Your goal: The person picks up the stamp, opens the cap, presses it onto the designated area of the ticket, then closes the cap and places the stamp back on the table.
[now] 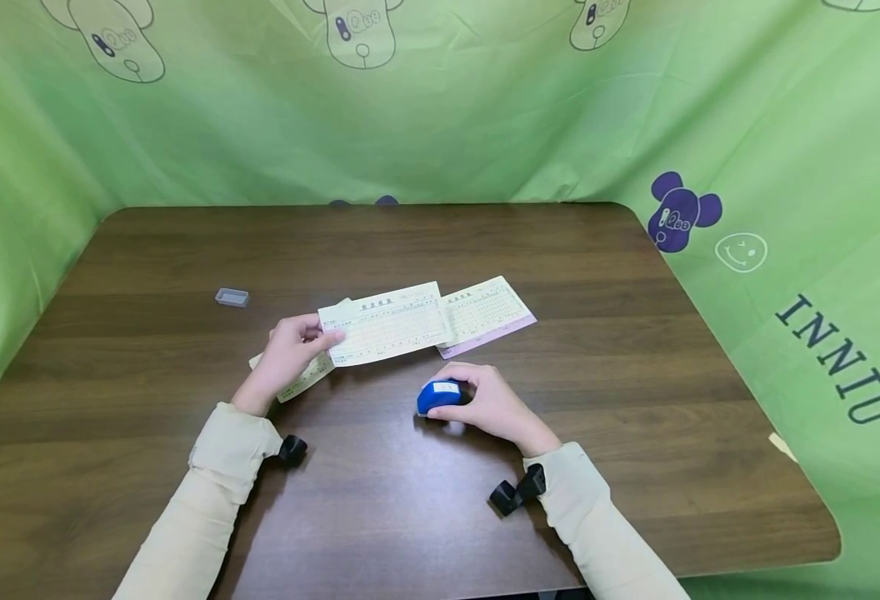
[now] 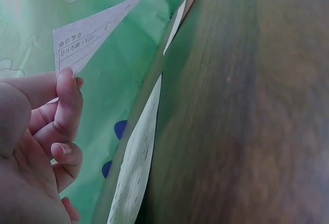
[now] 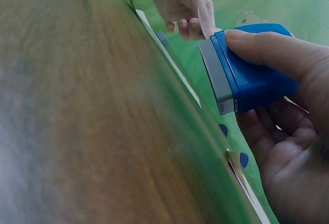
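Observation:
My left hand pinches a printed paper form at its left edge between thumb and fingers. The left wrist view shows that form raised off the table, its corner in the fingertips. Partly hidden beneath that hand lies a second form. To the right, a form with a purple lower strip lies on the table, overlapped by the raised one. My right hand grips a blue stamp in front of the papers. Seen from the right wrist, the stamp has a grey base, held above the tabletop.
A small pale plastic cap lies on the brown wooden table, left of the papers and farther back. Green printed cloth hangs behind the table and at both sides. A pale scrap is at the right edge.

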Available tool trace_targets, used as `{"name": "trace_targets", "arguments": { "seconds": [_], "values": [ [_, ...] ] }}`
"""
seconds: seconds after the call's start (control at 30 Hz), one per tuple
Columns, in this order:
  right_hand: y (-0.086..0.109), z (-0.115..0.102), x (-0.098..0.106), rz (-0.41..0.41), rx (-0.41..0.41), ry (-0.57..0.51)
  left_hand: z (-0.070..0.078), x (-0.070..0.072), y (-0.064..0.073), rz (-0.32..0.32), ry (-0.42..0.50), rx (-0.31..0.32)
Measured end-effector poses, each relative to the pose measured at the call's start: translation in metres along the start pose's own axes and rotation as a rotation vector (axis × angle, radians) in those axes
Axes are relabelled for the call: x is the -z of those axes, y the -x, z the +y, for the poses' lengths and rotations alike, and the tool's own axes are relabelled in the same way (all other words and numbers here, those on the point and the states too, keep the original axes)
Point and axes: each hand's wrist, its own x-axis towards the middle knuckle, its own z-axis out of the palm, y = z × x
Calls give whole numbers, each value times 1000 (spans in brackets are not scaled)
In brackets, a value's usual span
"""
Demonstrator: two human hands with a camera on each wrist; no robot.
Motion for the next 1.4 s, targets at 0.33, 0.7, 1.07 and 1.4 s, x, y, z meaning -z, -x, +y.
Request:
{"name": "trace_targets", "arguments": {
  "seconds": [0.33, 0.7, 1.07, 1.4],
  "values": [
    [0, -1, 0, 6, 7, 10, 3, -10, -13, 2, -19, -8],
    [0, -4, 0, 4, -14, 13, 3, -17, -25, 2, -10, -1],
    [1, -5, 1, 10, -15, 21, 5, -24, -33, 8, -4, -16],
    [1, -7, 0, 4, -20, 22, 8, -29, -38, 3, -2, -3]
  ]
}}
